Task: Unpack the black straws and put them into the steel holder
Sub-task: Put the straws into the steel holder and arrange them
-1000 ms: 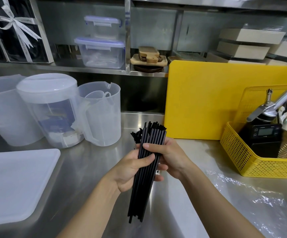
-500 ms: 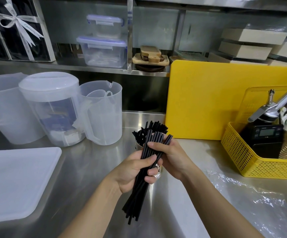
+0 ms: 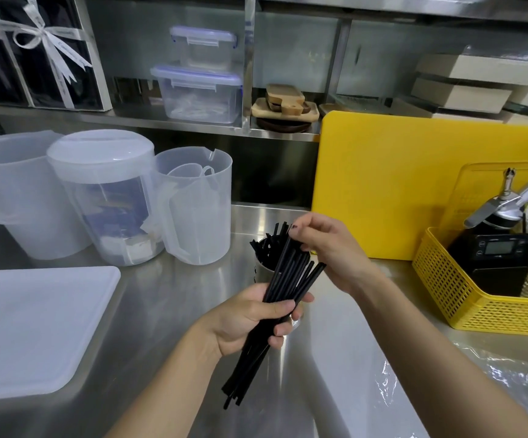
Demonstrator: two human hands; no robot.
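One steel holder (image 3: 260,270) is standing on the counter, with other straws (image 3: 265,248) sticking out of it. Just in front of the holder, the left hand (image 3: 250,317) is gripping one bundle of black straws (image 3: 283,281), too many to count, with its fingers curled round the middle. Above the holder, the right hand (image 3: 329,248) is pinching a single straw's top end between thumb and forefinger. Three translucent jugs (image 3: 193,210) are standing left of the holder. Half a second ago the right hand was lying against the bundle beside the left; now it is lifting clear.
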